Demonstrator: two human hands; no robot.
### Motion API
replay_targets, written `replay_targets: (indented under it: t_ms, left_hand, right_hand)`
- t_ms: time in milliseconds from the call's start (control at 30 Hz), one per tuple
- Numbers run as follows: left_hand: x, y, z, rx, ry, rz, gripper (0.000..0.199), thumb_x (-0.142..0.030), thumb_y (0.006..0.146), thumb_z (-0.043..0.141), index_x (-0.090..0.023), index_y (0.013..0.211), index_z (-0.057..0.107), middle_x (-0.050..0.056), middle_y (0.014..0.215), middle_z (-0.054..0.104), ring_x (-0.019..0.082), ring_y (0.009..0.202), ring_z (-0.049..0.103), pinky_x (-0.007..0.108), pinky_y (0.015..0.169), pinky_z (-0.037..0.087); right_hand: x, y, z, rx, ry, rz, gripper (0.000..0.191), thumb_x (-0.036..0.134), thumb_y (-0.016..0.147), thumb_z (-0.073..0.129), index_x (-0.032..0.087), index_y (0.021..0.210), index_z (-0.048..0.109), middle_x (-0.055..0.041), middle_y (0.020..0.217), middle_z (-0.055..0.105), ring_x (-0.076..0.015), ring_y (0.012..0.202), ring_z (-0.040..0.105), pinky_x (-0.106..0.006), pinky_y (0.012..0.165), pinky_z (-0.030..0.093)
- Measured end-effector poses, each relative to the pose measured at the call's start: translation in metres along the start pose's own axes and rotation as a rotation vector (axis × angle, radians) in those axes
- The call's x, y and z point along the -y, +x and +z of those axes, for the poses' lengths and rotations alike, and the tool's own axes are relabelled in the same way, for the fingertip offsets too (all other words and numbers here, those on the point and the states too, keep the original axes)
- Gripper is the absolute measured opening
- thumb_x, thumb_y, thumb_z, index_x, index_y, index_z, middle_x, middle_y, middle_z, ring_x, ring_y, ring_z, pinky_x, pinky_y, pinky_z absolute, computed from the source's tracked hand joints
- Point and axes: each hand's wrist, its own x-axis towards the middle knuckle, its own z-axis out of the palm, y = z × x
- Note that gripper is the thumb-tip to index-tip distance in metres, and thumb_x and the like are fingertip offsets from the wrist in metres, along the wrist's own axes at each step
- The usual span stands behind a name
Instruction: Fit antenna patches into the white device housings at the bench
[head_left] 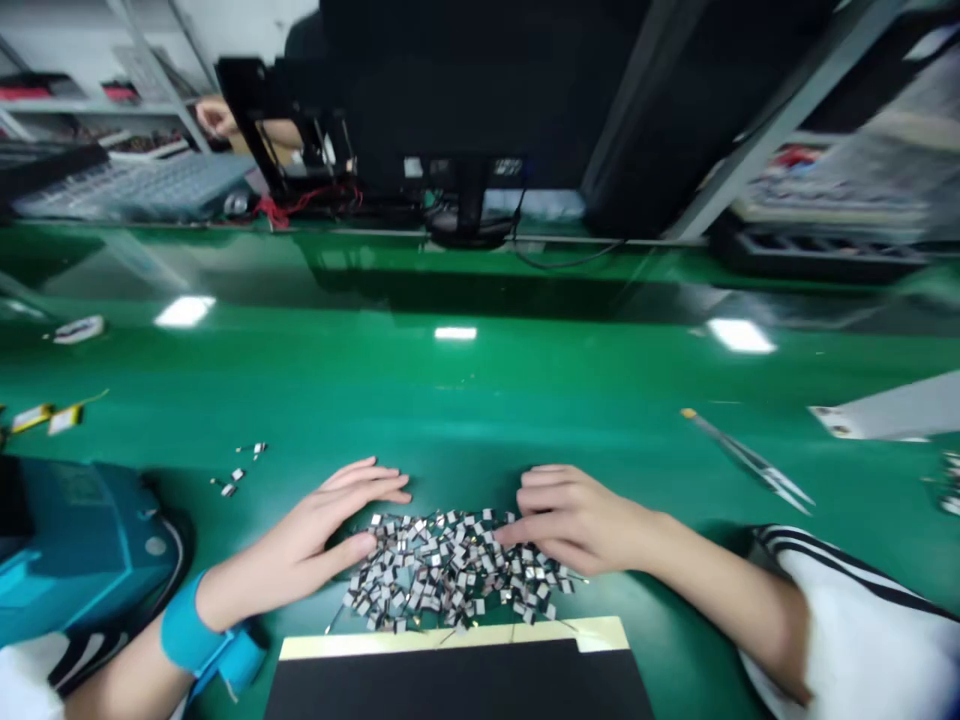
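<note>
A pile of small silvery-white parts with thin dark leads [442,565] is spread on the green mat. My left hand [337,520], with a blue strap at its wrist, lies along the pile's left edge, fingers stretched out and thumb near the parts. At the pile's right side, my right hand [570,515] reaches in with its index finger extended onto the parts and the other fingers curled; nothing is seen held in it. Just below the pile is a black sheet [457,685] with a pale yellow strip [600,634] along its upper edge.
Tweezers [746,460] lie to the right. A few loose parts [229,488] are at left, above a teal device [75,540]. Yellow-edged pieces [66,419] sit far left. A black monitor [480,90] stands behind the green mat [525,370]; another person's hand [216,117] shows at back left.
</note>
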Motion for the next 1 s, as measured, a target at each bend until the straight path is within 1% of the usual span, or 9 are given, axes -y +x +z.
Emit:
replay_targets:
  t_ms: [133, 333, 467, 567, 633, 733, 767, 900, 1000]
  left_hand:
    - [0.003, -0.003, 0.003, -0.019, 0.033, -0.068, 0.038, -0.041, 0.087, 0.035, -0.028, 0.123, 0.042, 0.0, 0.133, 0.036, 0.023, 0.127, 0.024, 0.045, 0.103, 0.026]
    - [0.009, -0.007, 0.005, -0.038, 0.073, -0.077, 0.039, -0.042, 0.088, 0.03, -0.029, 0.121, 0.045, -0.001, 0.131, 0.039, 0.022, 0.127, 0.026, 0.045, 0.102, 0.024]
    - [0.013, -0.004, 0.004, -0.08, 0.06, -0.085, 0.036, -0.039, 0.088, 0.032, -0.028, 0.119, 0.046, -0.001, 0.127, 0.044, 0.021, 0.125, 0.03, 0.043, 0.103, 0.026]
    - [0.003, -0.004, 0.004, -0.111, -0.003, -0.096, 0.036, -0.035, 0.089, 0.033, -0.026, 0.121, 0.044, 0.0, 0.121, 0.05, 0.019, 0.123, 0.032, 0.04, 0.105, 0.024]
    - [-0.006, -0.005, 0.005, -0.133, -0.057, -0.093, 0.032, -0.032, 0.089, 0.034, -0.023, 0.116, 0.049, 0.0, 0.119, 0.051, 0.017, 0.121, 0.035, 0.037, 0.106, 0.026]
    - [-0.011, -0.003, 0.006, -0.166, -0.125, -0.003, 0.028, -0.027, 0.089, 0.036, -0.021, 0.11, 0.053, 0.001, 0.116, 0.053, 0.014, 0.114, 0.043, 0.029, 0.104, 0.028]
    - [-0.01, -0.002, 0.006, -0.18, -0.137, 0.027, 0.027, -0.025, 0.09, 0.036, -0.02, 0.108, 0.054, 0.001, 0.114, 0.054, 0.013, 0.111, 0.045, 0.028, 0.104, 0.028]
    - [-0.003, 0.002, 0.008, -0.212, -0.155, 0.12, 0.03, -0.015, 0.09, 0.032, -0.016, 0.114, 0.049, 0.003, 0.103, 0.06, 0.011, 0.102, 0.05, 0.026, 0.101, 0.03]
    - [0.0, 0.001, 0.011, -0.301, -0.015, 0.121, 0.032, -0.01, 0.088, 0.029, -0.014, 0.111, 0.052, 0.005, 0.104, 0.058, 0.012, 0.101, 0.05, 0.024, 0.093, 0.039]
  right_hand:
    - [0.001, 0.003, 0.003, -0.058, -0.108, -0.082, 0.03, 0.02, 0.085, 0.032, 0.021, 0.096, 0.059, -0.0005, 0.064, 0.047, -0.0122, 0.061, 0.035, -0.025, 0.058, 0.026]
    - [0.001, 0.006, 0.008, -0.159, -0.261, -0.178, 0.027, 0.02, 0.079, 0.037, 0.018, 0.086, 0.062, 0.0004, 0.06, 0.048, -0.0121, 0.057, 0.035, -0.026, 0.055, 0.027]
    - [0.001, 0.006, 0.006, -0.159, -0.269, -0.197, 0.027, 0.019, 0.078, 0.036, 0.018, 0.082, 0.062, 0.0012, 0.06, 0.05, -0.0113, 0.057, 0.038, -0.025, 0.054, 0.031]
    - [0.007, 0.003, 0.006, -0.138, -0.189, -0.161, 0.028, 0.017, 0.078, 0.034, 0.019, 0.084, 0.061, 0.0016, 0.061, 0.054, -0.011, 0.057, 0.042, -0.024, 0.054, 0.033]
    - [0.013, 0.0, 0.007, -0.16, -0.149, -0.094, 0.028, 0.014, 0.078, 0.033, 0.019, 0.085, 0.06, 0.0014, 0.062, 0.056, -0.011, 0.059, 0.046, -0.024, 0.057, 0.036]
    - [0.01, -0.003, 0.01, -0.276, -0.179, 0.046, 0.029, 0.011, 0.083, 0.033, 0.02, 0.097, 0.056, 0.0016, 0.075, 0.062, -0.0095, 0.068, 0.055, -0.025, 0.075, 0.041]
    - [0.007, -0.003, 0.012, -0.295, -0.208, 0.091, 0.027, 0.012, 0.084, 0.034, 0.021, 0.101, 0.054, 0.0018, 0.078, 0.062, -0.0087, 0.067, 0.056, -0.024, 0.076, 0.042]
    - [-0.004, 0.003, 0.017, -0.255, -0.311, 0.183, 0.024, 0.02, 0.088, 0.036, 0.018, 0.106, 0.051, 0.0006, 0.079, 0.062, -0.0082, 0.065, 0.058, -0.019, 0.058, 0.047]
    - [-0.005, 0.006, 0.018, -0.246, -0.4, 0.13, 0.023, 0.024, 0.089, 0.033, 0.02, 0.099, 0.053, 0.0027, 0.085, 0.063, -0.0097, 0.074, 0.061, -0.021, 0.062, 0.051]
